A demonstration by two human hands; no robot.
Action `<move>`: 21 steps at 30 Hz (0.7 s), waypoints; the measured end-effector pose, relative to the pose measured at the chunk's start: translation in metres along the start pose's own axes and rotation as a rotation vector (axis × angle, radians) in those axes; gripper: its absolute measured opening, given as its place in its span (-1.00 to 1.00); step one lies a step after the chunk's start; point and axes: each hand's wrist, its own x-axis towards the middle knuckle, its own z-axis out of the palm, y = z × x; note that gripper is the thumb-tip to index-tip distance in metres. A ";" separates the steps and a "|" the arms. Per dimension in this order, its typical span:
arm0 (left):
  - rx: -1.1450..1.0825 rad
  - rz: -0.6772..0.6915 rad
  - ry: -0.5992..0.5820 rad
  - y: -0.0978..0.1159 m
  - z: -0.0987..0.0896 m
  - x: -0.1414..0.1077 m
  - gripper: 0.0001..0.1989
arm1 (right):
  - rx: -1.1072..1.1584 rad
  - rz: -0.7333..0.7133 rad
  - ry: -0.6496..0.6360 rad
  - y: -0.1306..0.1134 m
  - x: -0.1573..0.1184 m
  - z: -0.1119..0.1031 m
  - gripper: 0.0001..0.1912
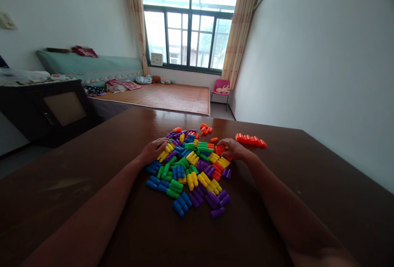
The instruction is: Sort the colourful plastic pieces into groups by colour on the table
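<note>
A pile of plastic building blocks in blue, green, yellow, purple and orange, shaped like joined tubes, lies on the brown table. At the pile's left edge, my left hand rests with its fingers stretched over the blocks, beside some yellow ones. My right hand reaches in from the right, its fingers and thumb closed around an orange block; part of that block is hidden by the fingers. To the right of this hand, a row of joined orange blocks lies apart from the pile.
The glossy table spreads to both sides. Several orange blocks lie at the pile's far side, and loose purple ones at its near side. Beyond stand a bed, a dark cabinet and a pink chair.
</note>
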 end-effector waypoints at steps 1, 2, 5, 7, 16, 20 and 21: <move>-0.002 -0.001 -0.002 0.000 0.000 0.000 -0.43 | -0.002 0.012 -0.011 0.001 0.000 -0.001 -0.63; -0.004 -0.002 -0.002 0.000 0.000 0.000 -0.43 | 0.001 0.018 -0.022 0.001 0.001 -0.003 -0.62; -0.007 -0.005 -0.003 -0.001 0.000 0.000 -0.42 | 0.049 -0.002 -0.009 -0.003 0.003 -0.003 -0.60; -0.009 -0.006 -0.004 0.000 0.000 0.000 -0.42 | 0.066 -0.017 0.051 -0.009 0.005 0.002 -0.59; -0.013 -0.003 -0.002 0.003 -0.001 -0.001 -0.41 | 0.039 -0.006 0.105 -0.015 0.018 0.012 -0.66; -0.021 -0.014 0.003 0.000 0.000 -0.001 -0.44 | 0.056 0.093 0.165 -0.006 0.053 0.000 -0.74; -0.020 -0.015 0.005 -0.002 0.001 -0.001 -0.45 | 0.054 0.105 0.187 -0.006 0.066 0.000 -0.74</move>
